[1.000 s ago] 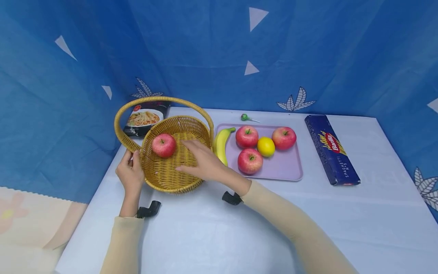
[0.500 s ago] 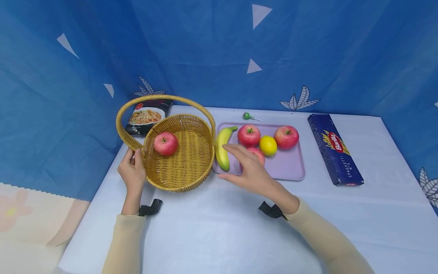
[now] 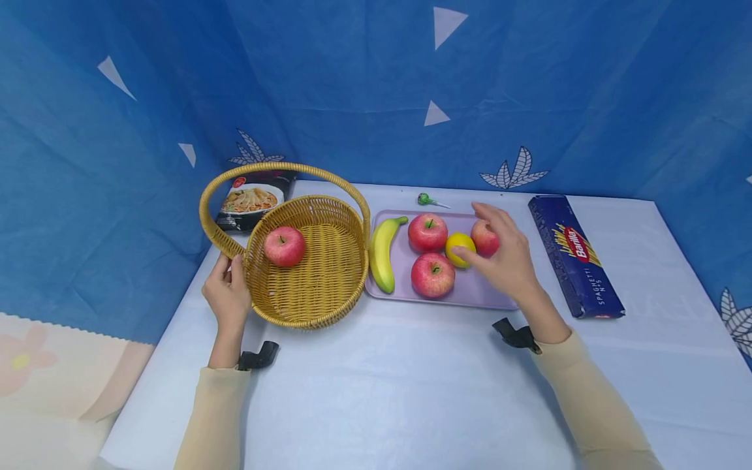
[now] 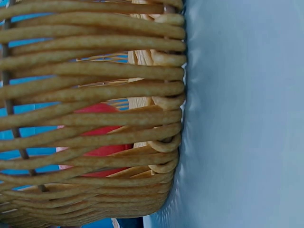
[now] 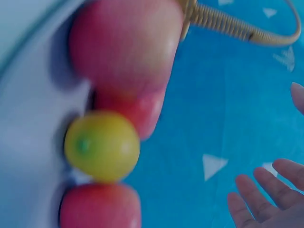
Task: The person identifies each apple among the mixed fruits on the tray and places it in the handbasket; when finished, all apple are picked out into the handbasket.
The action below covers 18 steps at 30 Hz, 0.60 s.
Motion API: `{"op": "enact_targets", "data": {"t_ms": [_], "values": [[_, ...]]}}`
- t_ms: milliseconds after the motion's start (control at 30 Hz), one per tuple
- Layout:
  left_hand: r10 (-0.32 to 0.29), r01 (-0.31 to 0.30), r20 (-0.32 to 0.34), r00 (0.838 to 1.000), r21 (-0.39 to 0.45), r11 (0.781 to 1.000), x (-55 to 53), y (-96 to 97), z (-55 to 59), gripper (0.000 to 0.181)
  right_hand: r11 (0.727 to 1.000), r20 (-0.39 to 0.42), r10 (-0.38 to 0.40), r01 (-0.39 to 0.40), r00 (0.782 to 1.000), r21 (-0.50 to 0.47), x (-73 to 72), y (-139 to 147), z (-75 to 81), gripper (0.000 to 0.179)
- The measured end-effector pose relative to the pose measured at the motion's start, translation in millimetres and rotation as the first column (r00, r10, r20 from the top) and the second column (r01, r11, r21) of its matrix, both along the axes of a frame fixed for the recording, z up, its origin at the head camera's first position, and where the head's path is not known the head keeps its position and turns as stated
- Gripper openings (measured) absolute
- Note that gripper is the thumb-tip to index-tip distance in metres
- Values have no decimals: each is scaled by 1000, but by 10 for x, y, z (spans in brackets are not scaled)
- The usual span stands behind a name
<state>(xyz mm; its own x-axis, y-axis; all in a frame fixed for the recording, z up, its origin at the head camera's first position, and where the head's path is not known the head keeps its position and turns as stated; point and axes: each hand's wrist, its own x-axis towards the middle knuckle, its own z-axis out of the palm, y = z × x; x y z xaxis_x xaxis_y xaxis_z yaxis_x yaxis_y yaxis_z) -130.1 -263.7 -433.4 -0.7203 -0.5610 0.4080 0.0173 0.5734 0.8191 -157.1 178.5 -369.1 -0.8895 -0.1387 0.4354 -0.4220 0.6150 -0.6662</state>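
My left hand [image 3: 228, 294] pinches the left rim of a wicker basket [image 3: 320, 277], right by the foot of its tall handle. Inside the basket lies one red apple [image 3: 284, 247]; its red also shows through the weave in the left wrist view. My right hand [image 3: 510, 258] hovers over the right part of a lilac tray [image 3: 478, 295], fingers spread and holding nothing. Just past its fingers are a yellow lemon [image 5: 102, 146] and an apple [image 3: 484, 237] partly hidden by the hand. Two more apples [image 3: 427, 233] and a banana [image 3: 382, 258] lie farther left on the tray.
A blue spaghetti box [image 3: 576, 256] lies right of the tray. Behind the tray is a green-wrapped lollipop [image 3: 424, 199]. A black noodle packet [image 3: 249, 199] sits behind the basket handle. Blue curtain [image 3: 376, 91] hangs along the table's back edge.
My right hand has left the basket and moved right, past the banana and front apple, to the tray's right end. The left hand stays on the basket rim.
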Motion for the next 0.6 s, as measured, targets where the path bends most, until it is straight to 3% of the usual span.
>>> {"op": "enact_targets", "data": {"t_ms": [200, 333, 600], "values": [[6, -6, 2, 1000, 5, 1000, 4, 8, 9, 29, 994, 33, -114, 114, 993, 2, -165, 263, -30, 77], [8, -8, -1, 1000, 2, 1000, 2, 6, 8, 29, 988, 111, -153, 154, 982, 7, -258, 395, -96, 82], [-5, 5, -8, 1000, 3, 1000, 4, -3, -6, 29, 979, 347, -178, 200, 921, -30, -377, 594, -222, 95]]}}
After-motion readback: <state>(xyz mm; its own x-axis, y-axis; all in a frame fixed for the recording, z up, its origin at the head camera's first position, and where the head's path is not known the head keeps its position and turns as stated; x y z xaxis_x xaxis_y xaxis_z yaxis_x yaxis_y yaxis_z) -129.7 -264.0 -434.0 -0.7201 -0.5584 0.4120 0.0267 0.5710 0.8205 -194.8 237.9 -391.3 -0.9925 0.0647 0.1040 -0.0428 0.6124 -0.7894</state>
